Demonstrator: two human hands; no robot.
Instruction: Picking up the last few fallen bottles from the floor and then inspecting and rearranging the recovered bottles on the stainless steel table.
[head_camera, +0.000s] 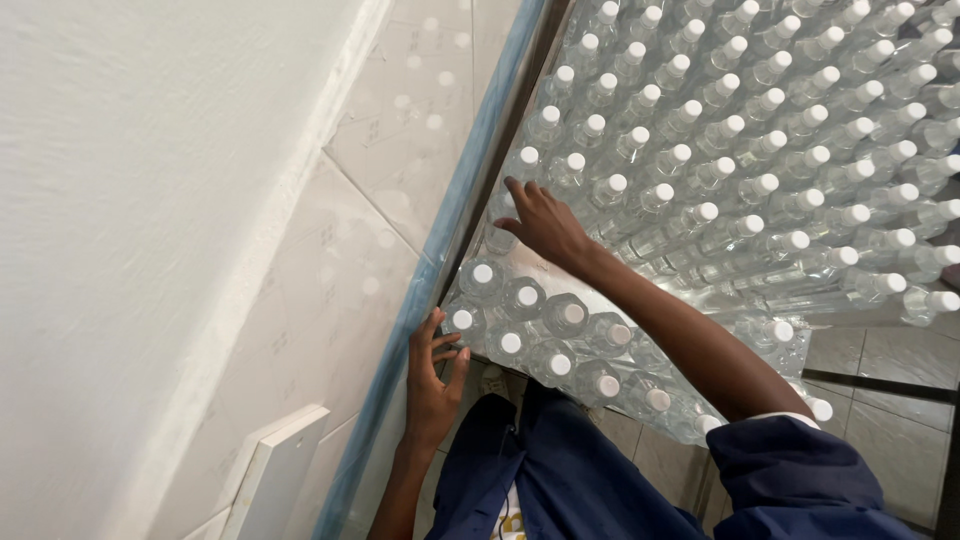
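A large stack of shrink-wrapped packs of clear plastic bottles with white caps (740, 150) fills the right and top of the head view. A nearer pack of bottles (560, 350) sits lower, close to my body. My right hand (540, 222) reaches forward with fingers spread, pressing on the wrap at the stack's left edge. My left hand (435, 375) lies with fingers apart against the near pack's left corner, beside a white cap. Neither hand encloses a bottle.
A blue-edged glass panel with a dark metal frame (470, 200) runs diagonally just left of the bottles. Beyond it are beige floor tiles (370, 250) and a white wall (130, 200). My dark blue clothing (560, 480) is at the bottom.
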